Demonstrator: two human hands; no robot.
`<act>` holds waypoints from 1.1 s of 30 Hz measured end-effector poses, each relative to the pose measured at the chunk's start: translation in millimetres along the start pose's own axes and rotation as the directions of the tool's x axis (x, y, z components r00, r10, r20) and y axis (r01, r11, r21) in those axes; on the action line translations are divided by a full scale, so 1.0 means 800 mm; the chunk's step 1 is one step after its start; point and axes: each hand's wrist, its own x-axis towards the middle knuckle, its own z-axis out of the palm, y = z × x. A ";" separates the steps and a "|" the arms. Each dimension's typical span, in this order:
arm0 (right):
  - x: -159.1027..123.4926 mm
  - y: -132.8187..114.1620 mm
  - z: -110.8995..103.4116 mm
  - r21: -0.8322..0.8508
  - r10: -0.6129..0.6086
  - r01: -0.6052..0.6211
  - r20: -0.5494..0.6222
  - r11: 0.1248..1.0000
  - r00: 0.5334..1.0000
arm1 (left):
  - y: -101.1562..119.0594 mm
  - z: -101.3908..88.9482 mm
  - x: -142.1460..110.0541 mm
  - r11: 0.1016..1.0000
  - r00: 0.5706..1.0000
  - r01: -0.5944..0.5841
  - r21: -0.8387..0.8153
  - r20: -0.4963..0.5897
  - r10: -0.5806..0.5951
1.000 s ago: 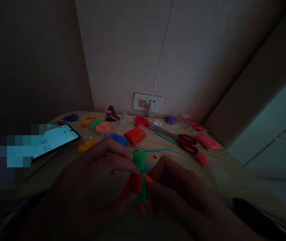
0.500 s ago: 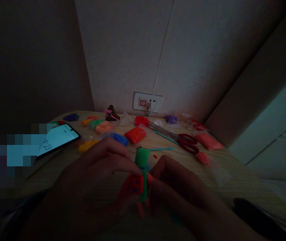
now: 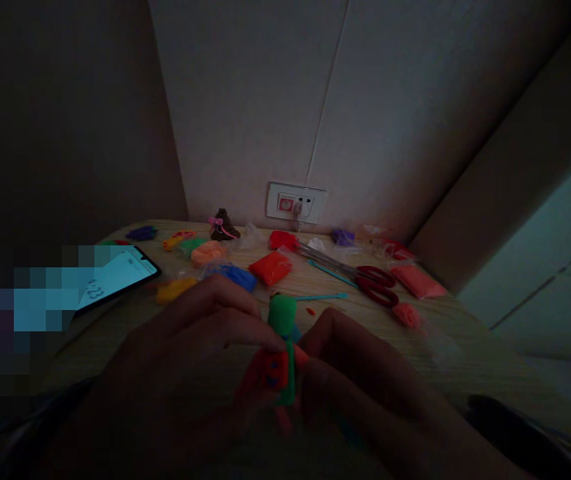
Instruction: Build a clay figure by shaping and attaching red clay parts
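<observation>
Between my two hands is a small clay figure (image 3: 282, 316) with a rounded green top, a green strip below it and a red-orange block with dark blue marks on its left side. My left hand (image 3: 190, 360) pinches the figure from the left, index finger at the block's upper edge and thumb below. From the right, my right hand (image 3: 355, 367) pinches a pinkish-orange part at the figure's side. A pinkish piece hangs below the figure. The lower part is dark and partly hidden by my fingers.
Bags of coloured clay lie across the wooden table, among them an orange bag (image 3: 270, 268) and a blue bag (image 3: 235, 276). Red-handled scissors (image 3: 375, 285) and a light-blue tool (image 3: 323, 297) lie beyond my hands. A phone (image 3: 120, 277) lies left; a wall socket (image 3: 295, 202) is behind.
The figure's green top shifted slightly right and up, then slightly back left and down. Both hands keep their hold in nearly the same place.
</observation>
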 end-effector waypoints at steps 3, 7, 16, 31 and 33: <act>0.001 0.000 0.001 0.010 0.002 -0.002 0.003 1.000 1.000 | -0.002 -0.001 -0.001 1.000 1.000 -0.010 0.004 0.018 0.010; 0.001 0.000 0.001 0.021 0.006 -0.007 0.013 1.000 1.000 | -0.004 -0.002 0.000 1.000 0.999 -0.005 -0.003 0.043 0.006; 0.002 -0.004 0.001 -0.056 -0.017 0.016 -0.019 0.998 1.000 | -0.001 -0.001 -0.001 1.000 0.999 -0.011 0.004 0.048 0.011; -0.002 0.000 -0.001 -0.050 -0.039 0.039 -0.006 0.998 0.999 | 0.000 0.000 0.004 1.000 0.999 -0.030 0.006 0.024 0.029; -0.002 -0.001 -0.002 -0.064 -0.036 0.035 -0.007 0.997 0.999 | 0.000 0.001 0.005 1.000 0.999 -0.028 0.004 0.020 0.028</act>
